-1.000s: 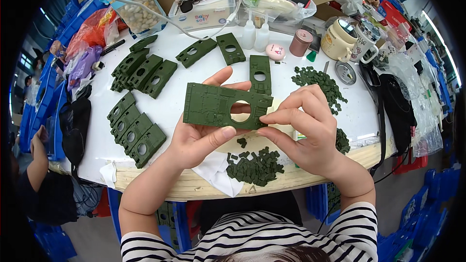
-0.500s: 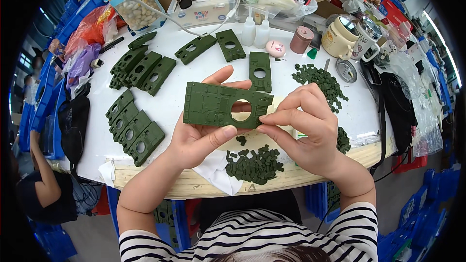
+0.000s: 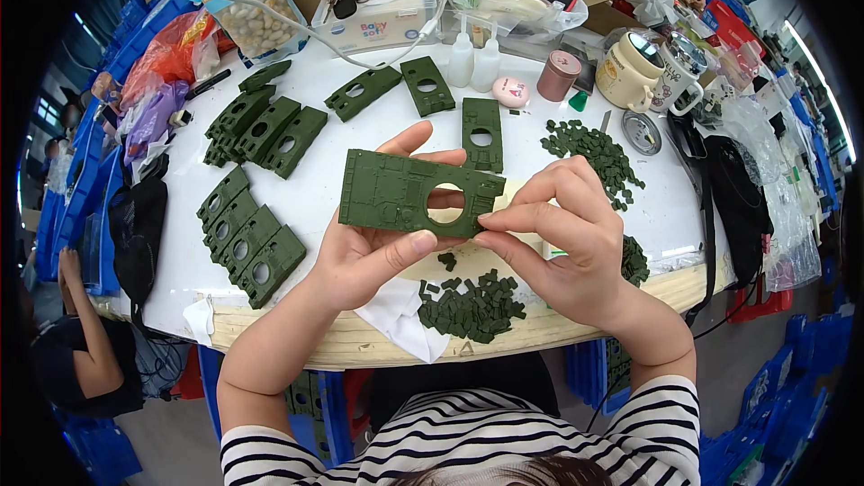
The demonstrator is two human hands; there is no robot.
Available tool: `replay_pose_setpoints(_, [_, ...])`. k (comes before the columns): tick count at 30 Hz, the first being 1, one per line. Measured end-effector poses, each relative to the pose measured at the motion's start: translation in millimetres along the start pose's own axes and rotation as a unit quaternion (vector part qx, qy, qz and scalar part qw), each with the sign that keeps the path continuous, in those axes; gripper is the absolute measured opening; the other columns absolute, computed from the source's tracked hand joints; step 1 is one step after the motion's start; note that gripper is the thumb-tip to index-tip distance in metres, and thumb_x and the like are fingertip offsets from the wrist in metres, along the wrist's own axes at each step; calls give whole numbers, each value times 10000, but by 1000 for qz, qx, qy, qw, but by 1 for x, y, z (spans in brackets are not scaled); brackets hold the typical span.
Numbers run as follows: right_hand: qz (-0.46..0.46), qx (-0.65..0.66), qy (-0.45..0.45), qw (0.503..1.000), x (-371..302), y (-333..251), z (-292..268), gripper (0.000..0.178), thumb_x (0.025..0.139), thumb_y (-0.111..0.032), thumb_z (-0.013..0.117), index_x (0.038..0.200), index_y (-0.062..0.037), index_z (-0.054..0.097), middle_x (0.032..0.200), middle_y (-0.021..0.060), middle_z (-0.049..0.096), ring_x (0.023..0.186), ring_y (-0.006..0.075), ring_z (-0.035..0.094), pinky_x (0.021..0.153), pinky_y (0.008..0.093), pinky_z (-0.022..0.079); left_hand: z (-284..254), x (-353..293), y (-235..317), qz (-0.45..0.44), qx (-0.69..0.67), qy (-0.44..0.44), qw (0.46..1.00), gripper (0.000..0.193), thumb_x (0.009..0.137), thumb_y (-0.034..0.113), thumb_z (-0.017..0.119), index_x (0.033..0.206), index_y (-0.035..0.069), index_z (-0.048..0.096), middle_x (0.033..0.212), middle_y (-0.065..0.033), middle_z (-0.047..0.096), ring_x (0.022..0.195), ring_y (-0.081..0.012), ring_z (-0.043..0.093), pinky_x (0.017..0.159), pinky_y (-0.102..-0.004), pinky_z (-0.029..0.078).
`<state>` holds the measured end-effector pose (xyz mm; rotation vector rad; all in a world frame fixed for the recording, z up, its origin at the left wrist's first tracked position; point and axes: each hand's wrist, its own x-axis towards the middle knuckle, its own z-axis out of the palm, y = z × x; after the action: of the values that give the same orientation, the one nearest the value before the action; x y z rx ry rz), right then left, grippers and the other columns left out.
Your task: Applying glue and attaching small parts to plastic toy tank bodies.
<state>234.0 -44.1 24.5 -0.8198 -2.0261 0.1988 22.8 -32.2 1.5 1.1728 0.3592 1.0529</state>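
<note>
A dark green toy tank hull with a round hole lies tilted in my left hand, its thumb pressing the near edge and fingers behind. My right hand pinches thumb and forefinger together at the hull's right near corner; any small piece between those fingertips is hidden. Just below the hull, a pile of small green plastic pieces sits near the table edge, with a few loose pieces above it. Beyond my right hand is a larger pile of similar pieces. Another hull lies behind the held one.
Several hulls lie in groups at the left and far left. At the back stand white squeeze bottles, a pink tin and a cream mug. White cloth lies by the front edge.
Both hands and the hull have shifted very slightly to the left; the grip looks the same. At the far left, another person's arm has moved a little.
</note>
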Motion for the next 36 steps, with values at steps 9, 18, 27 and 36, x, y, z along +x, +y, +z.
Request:
replay_pose_setpoints(9, [-40,8,42,998,6,-2,-6,258,617,-93,804,813,-56,641,741,49,536,680,205,484,606,296,368,-27,7,19,-104,4,-41,994,819,794,269,621,1434,1,186,1283,-255,464,976,-197,574,774,-325,525])
replay_pose_setpoints(18, [-37,17,40,998,5,-1,1,148,677,-16,735,768,-38,620,710,60,561,660,213,506,626,316,398,-40,3,24,-119,25,-94,988,760,827,341,582,1425,5,256,1193,-215,564,891,-118,558,816,-238,423])
replay_pose_setpoints(27, [-49,5,32,998,6,1,4,137,671,-17,734,743,-38,620,690,60,566,650,221,510,658,336,414,-60,4,32,-158,111,-68,979,649,846,270,583,1382,5,332,1177,-189,585,898,-137,601,764,-267,483])
replay_pose_setpoints(36, [-63,-17,18,998,7,0,4,135,671,-26,738,726,-54,618,656,52,563,643,232,501,715,365,416,-96,8,30,-313,240,41,918,462,860,186,626,1261,12,476,972,-76,653,776,-96,610,614,-221,506])
